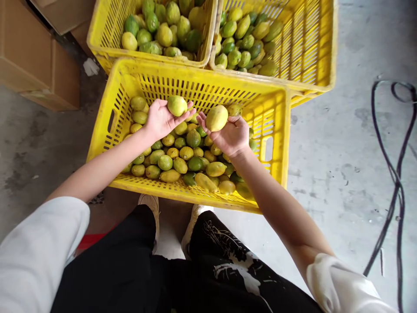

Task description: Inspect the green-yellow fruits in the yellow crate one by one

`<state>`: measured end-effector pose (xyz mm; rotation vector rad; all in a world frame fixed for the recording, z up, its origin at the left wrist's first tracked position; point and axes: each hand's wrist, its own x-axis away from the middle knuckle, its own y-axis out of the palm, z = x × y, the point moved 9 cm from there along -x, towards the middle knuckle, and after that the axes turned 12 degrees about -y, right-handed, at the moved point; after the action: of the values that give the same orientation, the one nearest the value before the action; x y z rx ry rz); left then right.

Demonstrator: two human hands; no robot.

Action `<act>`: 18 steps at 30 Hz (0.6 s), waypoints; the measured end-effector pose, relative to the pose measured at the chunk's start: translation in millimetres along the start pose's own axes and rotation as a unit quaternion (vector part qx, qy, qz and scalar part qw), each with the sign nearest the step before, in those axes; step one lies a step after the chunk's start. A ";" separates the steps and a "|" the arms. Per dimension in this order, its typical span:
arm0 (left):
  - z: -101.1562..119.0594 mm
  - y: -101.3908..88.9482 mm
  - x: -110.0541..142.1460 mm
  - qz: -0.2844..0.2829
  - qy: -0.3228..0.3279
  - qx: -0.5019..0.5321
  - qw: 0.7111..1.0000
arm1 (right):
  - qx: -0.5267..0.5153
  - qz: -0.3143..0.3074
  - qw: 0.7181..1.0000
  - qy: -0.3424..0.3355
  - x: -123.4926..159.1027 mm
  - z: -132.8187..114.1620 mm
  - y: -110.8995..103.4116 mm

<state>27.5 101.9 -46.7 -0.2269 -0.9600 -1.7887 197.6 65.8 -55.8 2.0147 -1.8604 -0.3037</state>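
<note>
My left hand [160,119] is palm up with a greenish-yellow lemon [177,105] resting on its fingers, held by the thumb side. Facing it, my right hand [233,137] cups a yellower lemon [216,118] on its upturned fingers. Both hands are above a large yellow plastic crate [270,102] with slotted walls, the fingertips of the two a small gap apart. Inside that crate lies a heap of lemons [186,153], mixed green and yellow. My forearms and hands hide part of the heap.
Two more yellow crates adjoin the far side: the left one [106,32] and the right one [302,39], each with lemons in it. Cardboard boxes [26,48] stand at the far left. A dark looped cable [398,182] lies on the concrete floor [325,152] at the right.
</note>
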 end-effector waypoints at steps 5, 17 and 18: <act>-5.7 -5.5 -4.1 0.012 -0.016 -0.006 1.000 | -0.010 0.043 0.999 -0.014 -3.3 0.1 -13.0; -14.1 1.3 -0.4 -0.029 -0.029 -0.118 0.992 | -0.099 0.027 0.993 0.062 6.0 17.9 -1.7; -14.5 5.0 1.3 -0.037 -0.038 -0.103 0.993 | -0.106 0.018 0.992 0.065 6.4 18.3 0.7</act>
<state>35.2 90.1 -53.1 -0.3971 -0.8454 -1.9600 190.2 57.0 -71.5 1.8133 -1.7052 -0.3360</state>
